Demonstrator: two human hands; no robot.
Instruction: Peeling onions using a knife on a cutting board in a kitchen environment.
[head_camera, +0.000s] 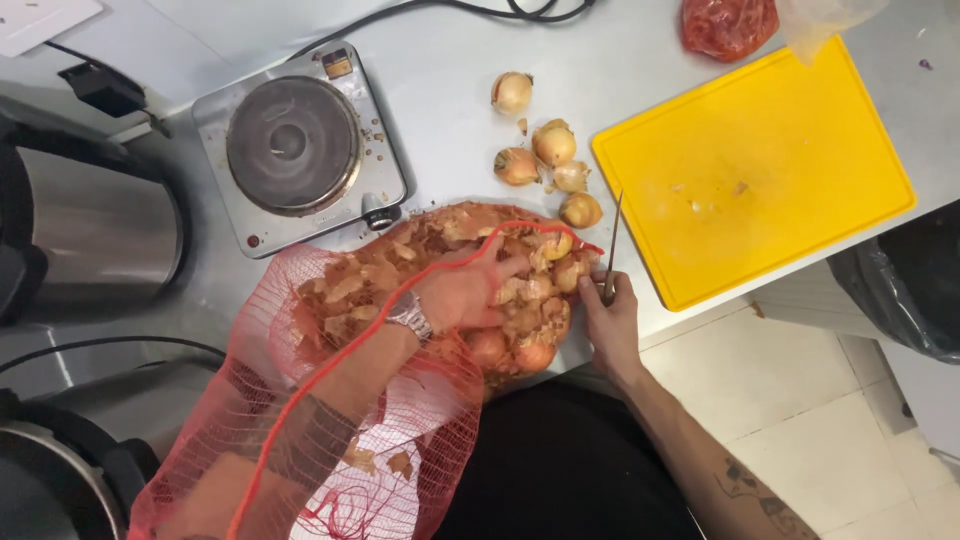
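Inside red net sack (330, 420), left hand (462, 292) half-hidden

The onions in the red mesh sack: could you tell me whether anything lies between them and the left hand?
Nothing visible does. The left hand is inside the red mesh sack, resting directly on the onions among loose skins. The right hand grips a knife beside the pile.
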